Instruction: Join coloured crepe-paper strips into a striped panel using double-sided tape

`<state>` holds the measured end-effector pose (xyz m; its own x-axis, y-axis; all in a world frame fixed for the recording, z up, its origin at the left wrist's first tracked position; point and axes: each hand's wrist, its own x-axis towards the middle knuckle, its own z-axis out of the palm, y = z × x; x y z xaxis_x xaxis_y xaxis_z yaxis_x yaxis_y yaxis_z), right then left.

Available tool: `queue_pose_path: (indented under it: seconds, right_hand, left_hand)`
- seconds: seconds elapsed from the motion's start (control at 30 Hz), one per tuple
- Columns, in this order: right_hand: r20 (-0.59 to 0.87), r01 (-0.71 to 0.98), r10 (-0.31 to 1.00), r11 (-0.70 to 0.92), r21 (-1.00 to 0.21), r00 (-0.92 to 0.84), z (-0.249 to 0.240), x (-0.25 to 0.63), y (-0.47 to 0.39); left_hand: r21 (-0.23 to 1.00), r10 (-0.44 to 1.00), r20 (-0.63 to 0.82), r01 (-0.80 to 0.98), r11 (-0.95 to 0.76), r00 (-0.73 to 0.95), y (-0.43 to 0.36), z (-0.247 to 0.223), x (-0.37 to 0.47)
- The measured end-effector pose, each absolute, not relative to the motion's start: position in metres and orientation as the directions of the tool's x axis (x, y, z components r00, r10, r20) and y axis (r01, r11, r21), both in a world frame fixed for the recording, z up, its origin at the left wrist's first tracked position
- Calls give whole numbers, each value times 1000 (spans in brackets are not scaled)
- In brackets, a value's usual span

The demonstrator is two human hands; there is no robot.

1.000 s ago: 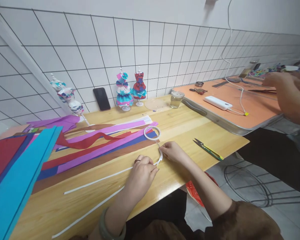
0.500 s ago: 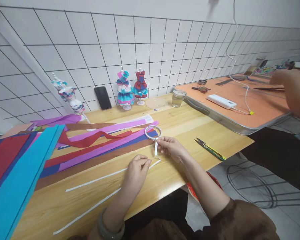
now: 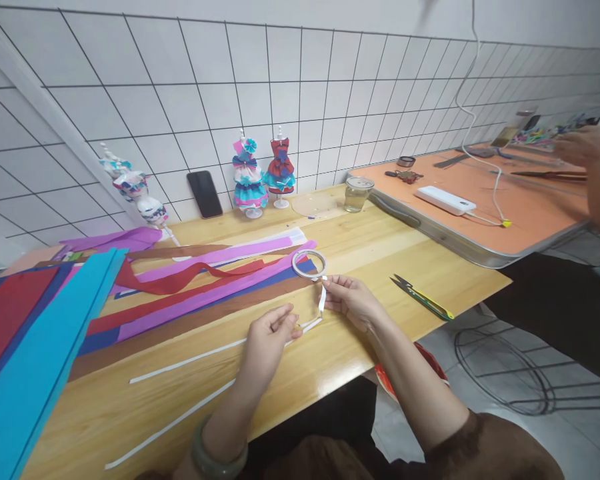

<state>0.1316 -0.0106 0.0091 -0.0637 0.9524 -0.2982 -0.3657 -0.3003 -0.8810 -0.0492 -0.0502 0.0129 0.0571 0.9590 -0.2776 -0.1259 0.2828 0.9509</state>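
Note:
My right hand (image 3: 350,300) pinches a short white strip (image 3: 323,297) near its top, just below a white tape roll (image 3: 309,264) lying on the wooden table (image 3: 380,257). My left hand (image 3: 270,333) is closed at the fingertips on the end of a thin white strip (image 3: 180,362), lower left of my right hand. A second long white strip (image 3: 173,422) runs under my left wrist toward the front left. Yellow-green thread snips (image 3: 423,297) lie to the right of my right hand.
Coloured strips (image 3: 180,310) and a blue sheet (image 3: 55,360) cover the left side. Small dressed figures (image 3: 250,180), a phone (image 3: 205,194) and a glass jar (image 3: 357,195) stand at the back. At right, another person's hand (image 3: 587,157) is over an orange table (image 3: 525,233).
My right hand has shifted slightly right with the short white strip, which now hangs more bent. My left hand has turned slightly, its fingers a little looser. The other person's hand has moved right.

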Motion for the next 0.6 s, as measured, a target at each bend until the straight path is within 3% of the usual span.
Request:
queue_pose_path:
  seconds: [0.13,0.27,0.37,0.5,0.6]
  right_hand:
    - [-303,-392,951,-300,-870,-56,9,133,-11]
    - [-292,-435,955,-281,-855,-44,7,134,-9]
    - [-287,-454,957,-275,-847,-45,8,134,-9]
    - [-268,-467,961,-265,-843,-62,8,133,-9]
    - [-230,-490,970,-239,-838,-79,7,134,-9]
  left_hand:
    - [881,941,-339,-346,323,16,-48,20,-56]
    - [877,950,-304,-411,251,-68,-46,23,-62]
    - [946,971,-224,-259,195,-87,-42,26,-57]
    - [986,996,-59,159,47,70,-28,33,-34]
    - [960,978,-10,275,-49,208,-16,31,-14]
